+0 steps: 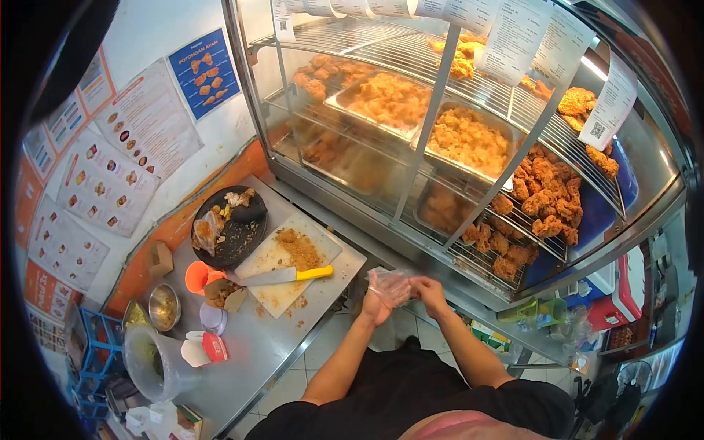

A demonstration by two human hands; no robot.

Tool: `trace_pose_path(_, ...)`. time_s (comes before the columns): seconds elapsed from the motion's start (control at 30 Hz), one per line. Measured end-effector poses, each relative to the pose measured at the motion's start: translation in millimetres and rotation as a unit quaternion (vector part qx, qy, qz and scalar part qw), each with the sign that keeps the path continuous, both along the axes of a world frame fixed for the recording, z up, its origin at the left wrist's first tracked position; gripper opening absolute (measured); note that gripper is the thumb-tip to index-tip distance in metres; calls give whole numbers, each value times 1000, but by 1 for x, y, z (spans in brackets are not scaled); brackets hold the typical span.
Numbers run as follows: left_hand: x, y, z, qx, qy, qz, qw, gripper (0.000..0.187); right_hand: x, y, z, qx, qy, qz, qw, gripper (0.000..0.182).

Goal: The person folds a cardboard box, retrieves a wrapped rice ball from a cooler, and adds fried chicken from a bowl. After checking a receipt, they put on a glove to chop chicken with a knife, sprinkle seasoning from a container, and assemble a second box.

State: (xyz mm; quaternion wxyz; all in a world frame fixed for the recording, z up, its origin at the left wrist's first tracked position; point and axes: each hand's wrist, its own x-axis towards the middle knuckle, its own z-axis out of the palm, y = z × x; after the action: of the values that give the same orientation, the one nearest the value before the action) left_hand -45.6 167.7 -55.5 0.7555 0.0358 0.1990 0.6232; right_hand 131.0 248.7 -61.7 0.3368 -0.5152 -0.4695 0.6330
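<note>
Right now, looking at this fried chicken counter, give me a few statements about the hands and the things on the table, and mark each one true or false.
1. Both hands, left hand and right hand, are on a thin clear plastic bag. True.
2. The knife has a red handle. False: the handle is yellow.
3. The knife lies on the white cutting board. True.
4. The display case is bare of food. False: its racks and trays hold fried chicken.
5. The dark round plate sits to the right of the cutting board. False: it sits to the left.
</note>
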Motion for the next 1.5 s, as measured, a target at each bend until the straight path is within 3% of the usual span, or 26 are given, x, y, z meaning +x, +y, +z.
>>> trace_pose_path(0.07,-9,-3,1,19,-23,-11,1000,84,5,5,-5,-37,48,23,998,23)
trace_pose_path(0.17,-21,-2,1,15,33,14,999,79,1,2,8,3,54,-28,998,20)
trace_pose_path(0.27,-19,5,4,9,81,126,989,73,-11,-3,0,31,41,-32,998,21)
trace_pose_path(0.37,-15,5,34,-10,-15,208,978,68,-36,-20,12,170,24,-69,983,23)
trace_pose_path(0.43,-21,4,40,-33,-44,190,980,69,-56,-49,73,334,-56,-75,938,24)
trace_pose_path(0.57,-19,6,28,19,9,138,990,77,-70,-61,90,558,-198,43,805,28)
trace_pose_path(0.67,-13,17,8,33,94,105,989,78,-70,-51,60,513,-194,101,830,18)
trace_pose_path(0.8,-8,36,-25,7,116,266,957,60,-69,-42,51,495,-161,139,843,10)
trace_pose_path(0.9,-6,39,-16,-131,111,329,929,44,-67,-45,45,497,-151,150,841,9)
trace_pose_path(0.97,-3,36,-13,-152,141,310,928,35,-64,-38,35,498,-177,151,835,7)
trace_pose_path(1.0,-3,32,-13,-157,235,272,920,32,-63,-36,31,461,-168,123,863,6)
trace_pose_path(1.03,-3,27,-11,-162,328,233,901,29,-63,-34,29,423,-158,94,887,5)
trace_pose_path(1.07,-4,17,-6,-159,488,156,844,27,-63,-34,27,383,-148,66,910,4)
trace_pose_path(1.1,-5,9,-5,-152,631,74,758,26,-61,-35,27,361,-143,65,919,5)
trace_pose_path(1.2,-4,0,-53,69,849,94,516,29,-53,-37,20,346,-129,86,925,6)
trace_pose_path(1.23,4,-6,-39,51,852,130,505,29,-56,-41,21,374,-123,107,913,6)
trace_pose_path(1.27,2,-4,-45,83,864,83,490,30,-58,-42,22,401,-117,127,900,6)
trace_pose_path(1.3,-2,0,-57,114,874,36,472,31,-52,-42,26,517,-167,146,827,11)
trace_pose_path(1.37,-8,2,-68,174,885,-41,430,36,-48,-44,34,520,-177,181,816,11)
trace_pose_path(1.43,-12,3,-75,197,879,-72,428,43,-47,-47,35,515,-181,221,808,12)
trace_pose_path(1.5,-8,4,-79,187,861,-81,466,50,-49,-58,32,498,-184,263,805,11)
